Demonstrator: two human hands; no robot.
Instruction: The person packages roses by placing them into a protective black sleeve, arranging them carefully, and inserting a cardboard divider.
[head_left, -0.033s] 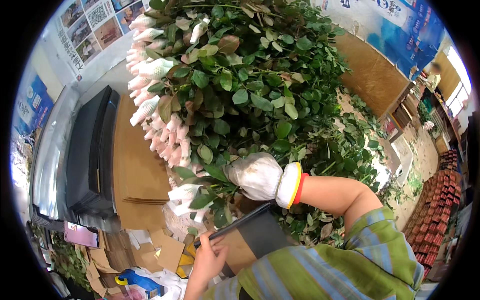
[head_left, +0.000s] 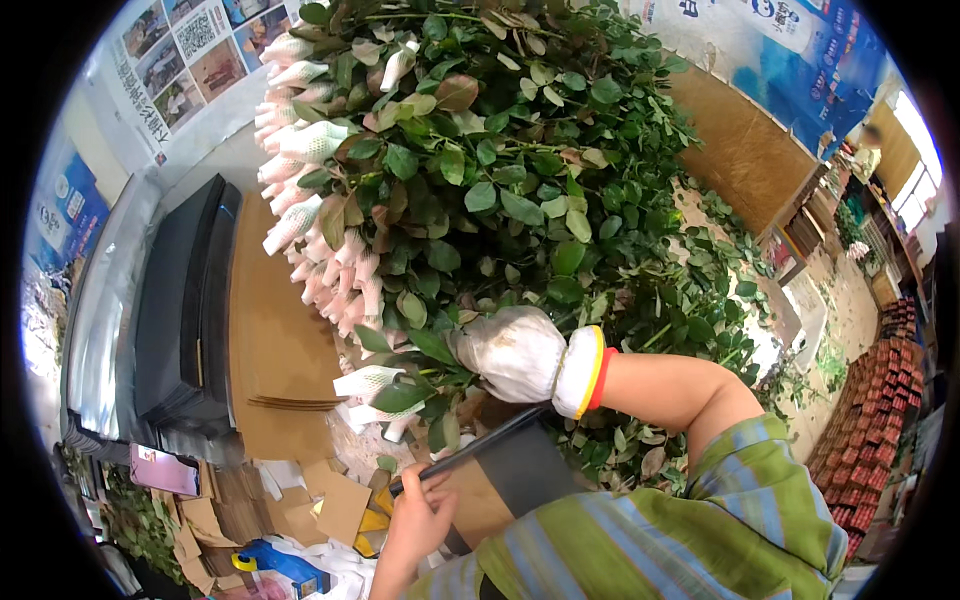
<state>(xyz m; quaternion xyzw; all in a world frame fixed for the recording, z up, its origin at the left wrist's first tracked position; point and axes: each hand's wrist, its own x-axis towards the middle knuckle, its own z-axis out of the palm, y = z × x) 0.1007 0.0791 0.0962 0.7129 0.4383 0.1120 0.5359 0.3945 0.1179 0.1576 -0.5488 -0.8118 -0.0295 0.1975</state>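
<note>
My right hand (head_left: pixel 515 355), in a white glove with a yellow and red cuff, is closed around the stems of a few roses (head_left: pixel 425 378). Their heads, in white foam nets, point left from the glove. Bare, my left hand (head_left: pixel 420 510) grips the upper left edge of a black-and-brown sheet (head_left: pixel 485 490) in front of my body. The rose bunch lies just above that sheet. Beyond the glove rises a big leafy heap of roses (head_left: pixel 520 205), with many netted pinkish-white heads (head_left: pixel 310 140) along its left side. The glove hides the gripped stems.
To the left are a stack of black sheets (head_left: pixel 180 300) and flat brown cardboard (head_left: pixel 285 350). A phone (head_left: pixel 165 470), cardboard scraps (head_left: pixel 340 505) and a blue tape dispenser (head_left: pixel 285 570) lie lower left. A wooden board (head_left: pixel 740 150) stands right of the heap; reddish bundles (head_left: pixel 870 430) line the far right.
The netted heads of the held roses have shifted very slightly left. Both hands keep their places and grips.
</note>
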